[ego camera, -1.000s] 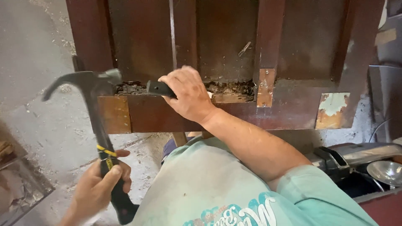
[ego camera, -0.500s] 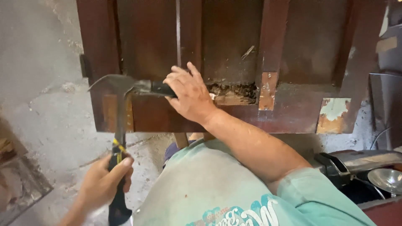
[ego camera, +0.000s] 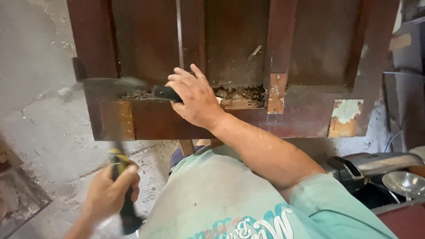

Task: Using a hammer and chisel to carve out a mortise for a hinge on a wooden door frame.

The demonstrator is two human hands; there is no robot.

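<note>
Swung down onto chisel (ego camera: 166, 93): hammer (ego camera: 116, 132), gripped by left hand (ego camera: 110, 194); right hand (ego camera: 197, 99) clamps chisel steady against wood frame (ego camera: 230, 119).

A workshop: bare concrete floor (ego camera: 40, 115), worn dark wooden furniture frame (ego camera: 230, 119).

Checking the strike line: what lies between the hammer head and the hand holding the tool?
In the head view, only the tool's dark handle lies between the blurred hammer head and the right hand.

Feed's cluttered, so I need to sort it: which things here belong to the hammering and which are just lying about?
In use: hammer in left hand; black-handled chisel in right hand; dark wooden frame.
Lying about: metal bowl; silver-and-black casing.
</note>
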